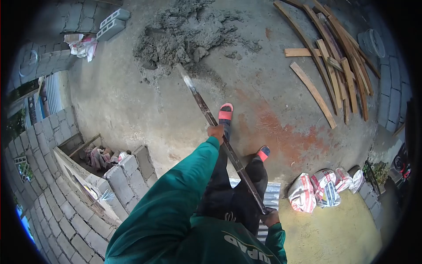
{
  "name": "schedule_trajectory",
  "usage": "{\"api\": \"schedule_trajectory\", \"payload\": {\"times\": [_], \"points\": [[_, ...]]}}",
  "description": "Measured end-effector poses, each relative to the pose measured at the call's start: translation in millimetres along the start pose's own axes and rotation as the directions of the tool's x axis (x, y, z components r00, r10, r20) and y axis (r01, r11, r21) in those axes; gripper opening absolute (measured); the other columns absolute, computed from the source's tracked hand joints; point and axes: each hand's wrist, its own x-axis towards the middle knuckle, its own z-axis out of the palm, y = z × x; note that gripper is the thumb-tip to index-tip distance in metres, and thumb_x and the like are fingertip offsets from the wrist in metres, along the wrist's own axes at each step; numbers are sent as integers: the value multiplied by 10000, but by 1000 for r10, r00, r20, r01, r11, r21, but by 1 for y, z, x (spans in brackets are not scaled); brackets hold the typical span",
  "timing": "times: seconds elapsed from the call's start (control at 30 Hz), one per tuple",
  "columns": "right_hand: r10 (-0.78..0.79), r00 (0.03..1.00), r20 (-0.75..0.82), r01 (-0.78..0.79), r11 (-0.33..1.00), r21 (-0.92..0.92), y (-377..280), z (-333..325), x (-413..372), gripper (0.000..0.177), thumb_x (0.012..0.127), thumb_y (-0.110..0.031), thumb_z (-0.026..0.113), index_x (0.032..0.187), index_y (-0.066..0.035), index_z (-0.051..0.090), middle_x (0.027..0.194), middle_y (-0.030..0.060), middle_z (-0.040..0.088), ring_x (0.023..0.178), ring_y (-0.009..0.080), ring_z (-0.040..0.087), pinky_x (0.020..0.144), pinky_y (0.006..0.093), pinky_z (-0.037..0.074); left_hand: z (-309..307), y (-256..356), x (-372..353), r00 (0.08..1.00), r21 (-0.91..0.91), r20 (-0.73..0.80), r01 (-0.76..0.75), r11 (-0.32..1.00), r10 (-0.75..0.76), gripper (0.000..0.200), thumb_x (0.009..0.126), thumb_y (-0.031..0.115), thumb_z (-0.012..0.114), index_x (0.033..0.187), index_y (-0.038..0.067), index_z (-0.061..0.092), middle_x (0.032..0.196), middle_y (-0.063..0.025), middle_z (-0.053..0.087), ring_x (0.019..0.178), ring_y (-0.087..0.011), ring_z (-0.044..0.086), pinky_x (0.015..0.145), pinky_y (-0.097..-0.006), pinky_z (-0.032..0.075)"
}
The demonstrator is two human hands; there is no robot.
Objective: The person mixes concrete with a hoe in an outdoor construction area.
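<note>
A long-handled shovel (203, 105) slants across the view, from the grey mortar pile (180, 37) at the top down to my right side. Its pale metal lower end meets the near edge of the mortar, and the blade itself cannot be made out. My left hand (215, 132) is wrapped round the middle of the dark handle, arm stretched forward. Near my hip, my right hand (271, 218) grips the handle's upper end. Between the hands the handle passes over my legs. Red sandals (226, 111) are on my feet, one ahead of the other.
Loose wooden planks (327, 66) lie at the upper right, near a bucket (371, 43). Several filled sacks (302, 192) stand at the lower right. Hollow blocks (110, 30) sit at the upper left. A low block enclosure (125, 180) holds cloth-like items on the left.
</note>
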Motion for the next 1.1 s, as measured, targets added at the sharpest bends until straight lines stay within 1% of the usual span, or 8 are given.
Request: {"api": "schedule_trajectory", "payload": {"times": [0.1, 0.2, 0.37, 0.43, 0.7, 0.87, 0.97, 1.1], "points": [[-62, 824, 563, -245, 856, 454, -50, -30, 55, 268, 885, -274, 665, 850, -10, 639, 567, 28, 528, 439, 122, 504, 414, 285, 399, -17, 55, 38, 978, 25, -33, -204, 979, 205, 256, 768, 140, 702, 809, -91, 601, 666, -123, 582, 583, -269, 593, 527, -411, 470], [-383, 559, 736, -407, 646, 646, -118, -31, 79, 244, 948, -206, 573, 996, 32, 592, 588, 44, 516, 420, 151, 506, 396, 280, 368, -2, 93, 88, 765, 366, -307, -454, 812, 566, 312, 772, 147, 714, 890, -101, 566, 726, -124, 594, 643, -273, 606, 545, -417, 486], [-208, 826, 524, 6, 933, 359, -33, -35, 49, 286, 903, -287, 666, 907, -5, 623, 568, 38, 523, 432, 143, 515, 410, 271, 388, -40, 41, 1, 833, 92, -140, -528, 844, 536, 249, 821, 148, 686, 913, -29, 537, 767, -100, 599, 644, -268, 609, 591, -419, 533], [-33, 961, 273, 22, 999, 44, 32, -41, 23, 330, 775, -347, 794, 857, -53, 668, 589, 26, 556, 483, 144, 554, 475, 304, 447, -59, 7, -78, 899, -257, 389, -104, 961, 202, 186, 872, 186, 649, 855, 44, 530, 730, -66, 578, 631, -242, 606, 613, -422, 545], [-138, 884, -447, -147, 825, -545, 289, -35, -117, 282, 664, -298, 756, 706, -57, 617, 651, 187, 641, 621, 395, 641, 594, 461, 521, 33, -290, -157, 741, -322, 626, 530, 784, -244, 283, 880, 317, 711, 806, 177, 477, 591, 47, 431, 480, -139, 471, 495, -359, 454], [258, 766, -588, -554, 730, -400, 335, -28, -258, 270, 654, -282, 738, 655, -46, 606, 654, 204, 650, 625, 398, 659, 587, 484, 527, 64, -471, -236, 554, -29, 581, 747, 665, -597, 340, 836, 225, 691, 707, 202, 378, 587, 49, 325, 507, -141, 396, 549, -390, 380], [563, 730, -387, -683, 575, -451, 330, -20, -286, 335, 826, -447, 638, 988, -154, 659, 853, 198, 697, 835, 439, 665, 745, 544, 524, 71, -490, -258, 457, 53, 516, 827, 560, -724, 315, 830, 204, 665, 707, 199, 375, 595, 42, 299, 502, -145, 384, 543, -379, 370], [616, 726, -306, -680, 579, -449, 289, -7, -237, 348, 833, -440, 622, 1014, -145, 649, 914, 212, 693, 883, 445, 655, 780, 548, 514, 72, -456, -199, 489, 56, 538, 792, 608, -687, 224, 808, 196, 654, 740, 171, 443, 586, 38, 351, 455, -150, 389, 509, -378, 378]]}}
